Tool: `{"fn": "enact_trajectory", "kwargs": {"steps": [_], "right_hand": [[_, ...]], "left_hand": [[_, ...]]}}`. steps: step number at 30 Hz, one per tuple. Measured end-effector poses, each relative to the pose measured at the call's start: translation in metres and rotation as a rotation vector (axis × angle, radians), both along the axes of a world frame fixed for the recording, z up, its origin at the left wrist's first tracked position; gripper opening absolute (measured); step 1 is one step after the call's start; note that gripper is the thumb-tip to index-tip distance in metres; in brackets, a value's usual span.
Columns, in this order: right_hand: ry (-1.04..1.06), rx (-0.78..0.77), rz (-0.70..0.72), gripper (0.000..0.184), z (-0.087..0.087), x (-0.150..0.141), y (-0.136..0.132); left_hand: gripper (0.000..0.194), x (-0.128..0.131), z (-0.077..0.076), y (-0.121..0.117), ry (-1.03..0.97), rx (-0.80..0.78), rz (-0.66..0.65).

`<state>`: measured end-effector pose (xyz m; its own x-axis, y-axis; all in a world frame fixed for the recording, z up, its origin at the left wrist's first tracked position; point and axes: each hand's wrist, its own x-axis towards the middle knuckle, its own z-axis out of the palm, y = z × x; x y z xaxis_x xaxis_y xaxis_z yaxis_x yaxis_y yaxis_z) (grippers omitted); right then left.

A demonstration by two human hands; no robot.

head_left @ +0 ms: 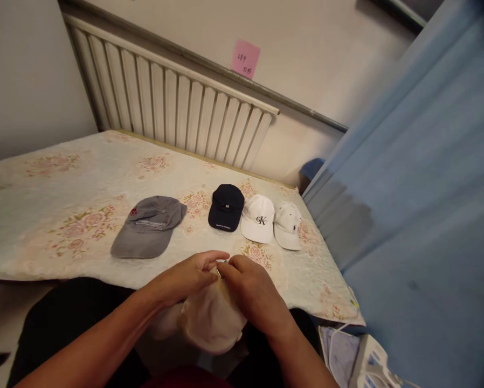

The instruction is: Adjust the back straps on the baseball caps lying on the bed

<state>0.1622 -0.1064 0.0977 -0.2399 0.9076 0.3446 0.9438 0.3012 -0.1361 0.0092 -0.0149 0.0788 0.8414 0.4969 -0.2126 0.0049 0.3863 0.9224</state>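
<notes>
Currently, my right hand [248, 285] pinches the pale cap [213, 320] near a metal piece [219, 273] | left hand [191, 277] half-open alongside, grip unclear | held above dark-clothed legs [72, 315], likely for close handling | navy cap [226, 207] beyond, brim facing me, perhaps for viewing

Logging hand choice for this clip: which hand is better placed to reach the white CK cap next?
Right, I'd judge: the right hand is nearer the white CK cap, while the left hand is farther away. Both are busy at the pale cap.
</notes>
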Motion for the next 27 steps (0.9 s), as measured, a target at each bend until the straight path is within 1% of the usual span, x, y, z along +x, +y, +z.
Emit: {"fn": "enact_trajectory", "kwargs": {"steps": [4,7,9,11,13,15,16,18,20,21,23,24,25,26,27], "right_hand": [[-0.088,0.004,0.01,0.011,-0.011,0.001,0.002],[-0.054,0.03,0.002,0.013,-0.023,0.001,0.004],[0.074,0.05,-0.017,0.016,-0.032,0.0,0.006],[0.271,0.076,-0.065,0.019,-0.04,0.0,0.009],[0.485,0.087,-0.141,0.019,-0.046,0.001,0.011],[0.651,0.045,-0.189,0.017,-0.048,0.004,0.012],[0.693,0.019,-0.182,0.017,-0.048,0.004,0.011],[0.669,-0.01,-0.113,0.021,-0.045,0.005,0.007],[0.506,0.012,-0.053,0.031,-0.042,0.004,0.002],[0.4,0.027,-0.045,0.032,-0.041,0.002,0.0],[0.228,0.049,-0.061,0.024,-0.042,-0.002,-0.003],[0.195,0.063,-0.077,0.02,-0.043,-0.003,-0.003],[0.218,0.082,-0.098,0.018,-0.045,-0.005,-0.002],[0.3,0.098,-0.126,0.017,-0.046,-0.005,-0.001],[0.427,0.095,-0.151,0.016,-0.048,-0.004,0.001]], "left_hand": [[0.053,0.0,-0.008,0.0,0.018,0.044,0.001],[0.051,0.0,-0.013,-0.002,0.041,0.054,0.015],[0.05,0.0,-0.015,-0.004,0.059,0.049,0.032],[0.051,-0.001,-0.016,-0.005,0.071,0.043,0.042],[0.052,-0.001,-0.017,-0.006,0.058,0.038,0.025],[0.054,-0.002,-0.018,-0.007,0.043,0.032,0.009],[0.054,-0.002,-0.018,-0.007,0.042,0.027,0.012],[0.056,-0.003,-0.02,-0.006,0.053,0.022,0.036],[0.058,-0.002,-0.022,-0.004,0.084,0.05,0.06],[0.057,-0.001,-0.022,-0.004,0.104,0.082,0.072],[0.053,0.001,-0.024,-0.004,0.14,0.162,0.091],[0.05,0.002,-0.024,-0.004,0.142,0.194,0.095],[0.047,0.003,-0.024,-0.005,0.131,0.211,0.092],[0.045,0.003,-0.024,-0.006,0.113,0.213,0.08],[0.045,0.002,-0.024,-0.007,0.095,0.202,0.064]]}}
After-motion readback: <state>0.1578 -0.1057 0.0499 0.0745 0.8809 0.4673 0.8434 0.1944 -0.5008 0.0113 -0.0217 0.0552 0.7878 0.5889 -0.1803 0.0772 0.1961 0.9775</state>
